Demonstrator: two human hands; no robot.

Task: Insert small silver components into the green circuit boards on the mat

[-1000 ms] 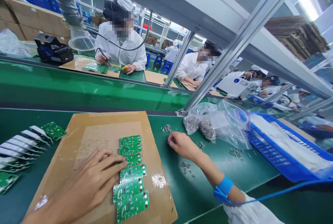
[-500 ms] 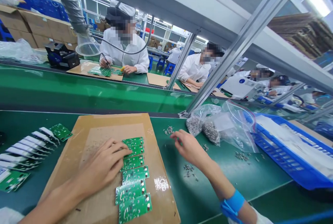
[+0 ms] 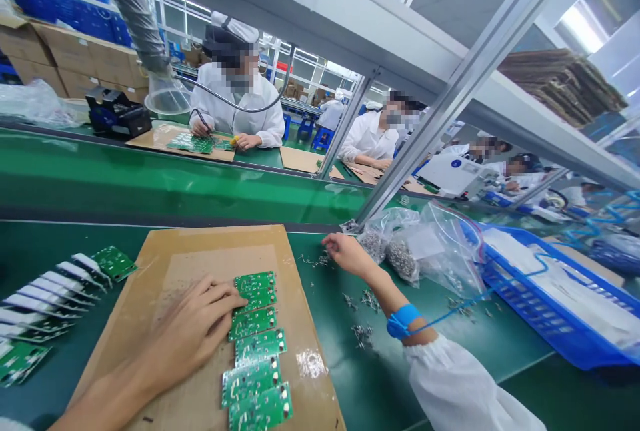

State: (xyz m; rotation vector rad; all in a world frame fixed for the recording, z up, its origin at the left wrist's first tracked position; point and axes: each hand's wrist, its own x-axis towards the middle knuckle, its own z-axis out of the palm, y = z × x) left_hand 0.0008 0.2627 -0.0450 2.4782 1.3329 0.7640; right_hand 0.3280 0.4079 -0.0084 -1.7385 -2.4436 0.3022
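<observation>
My left hand [image 3: 205,317] lies over a brown cardboard sheet [image 3: 195,251], fingers stretched out. Its fingertips touch the left edge of the farthest green circuit board [image 3: 257,289]. Several more boards form a column toward me, among them a near board [image 3: 263,407]. My right hand [image 3: 345,252] is at the far edge of a scatter of small metal parts [image 3: 314,261] on the green bench. Its fingers are curled together and pointing down; whatever lies between the fingertips is too small to make out. A blue strap [image 3: 404,321] circles the right wrist.
Clear bags of metal parts [image 3: 404,261] lie right of my right hand, beside a blue basket [image 3: 530,317]. Other small piles [image 3: 363,335] dot the bench. At left stands a row of white-topped pieces [image 3: 50,297]. A metal post [image 3: 425,144] rises ahead; co-workers sit across.
My right hand has moved away from me and slightly left, to the far side of the metal parts, which are now more spread out. My left hand stays by the farthest board.
</observation>
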